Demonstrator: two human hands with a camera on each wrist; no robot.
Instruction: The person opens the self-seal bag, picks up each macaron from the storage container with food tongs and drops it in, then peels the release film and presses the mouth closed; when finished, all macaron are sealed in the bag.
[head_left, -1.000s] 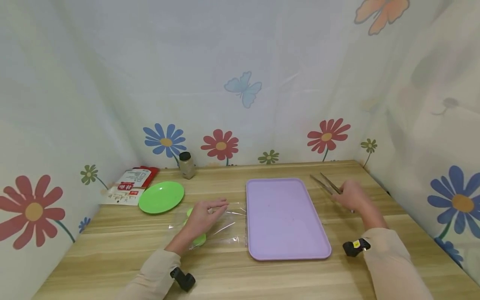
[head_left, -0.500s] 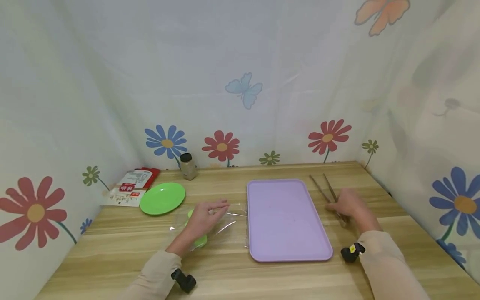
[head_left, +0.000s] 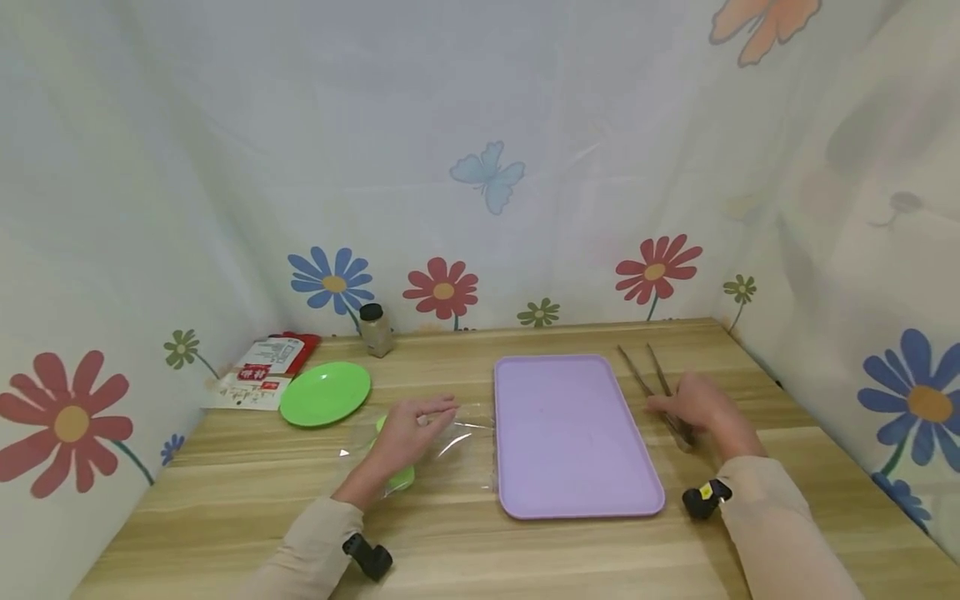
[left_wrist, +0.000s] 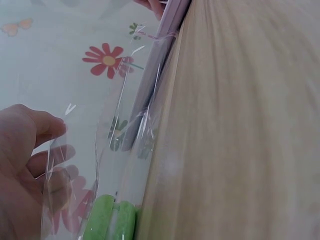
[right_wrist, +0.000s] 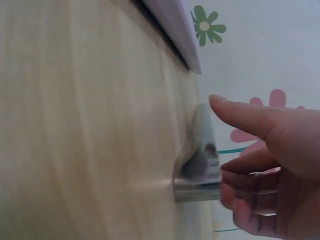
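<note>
In the head view my left hand [head_left: 407, 433] is over a clear plastic bag [head_left: 472, 467] lying on the table. Thumb and fingers pinch the film's edge, which stands raised in the left wrist view. Light-green rounded pieces [left_wrist: 111, 220] show inside the bag, partly covered by the hand; their kind is unclear. At the right, a pair of metal tongs [head_left: 660, 379] rests on the wood with its arms spread. My right hand [head_left: 697, 408] is right at its hinged end. The right wrist view shows thumb extended away from the tongs [right_wrist: 202, 170], loosely bent fingers beside them.
A lilac tray [head_left: 577, 437] lies between the hands, the bag's edge beside its left side. Further left are a green plate [head_left: 326, 394], red-and-white packets [head_left: 262, 371] and a dark-lidded jar [head_left: 376, 332]. A flower-printed curtain [head_left: 600, 167] encloses the table.
My right hand has lowered the tongs to the table, their arms spreading wider, and its grip has loosened. The left hand stays where it was on the bag.
</note>
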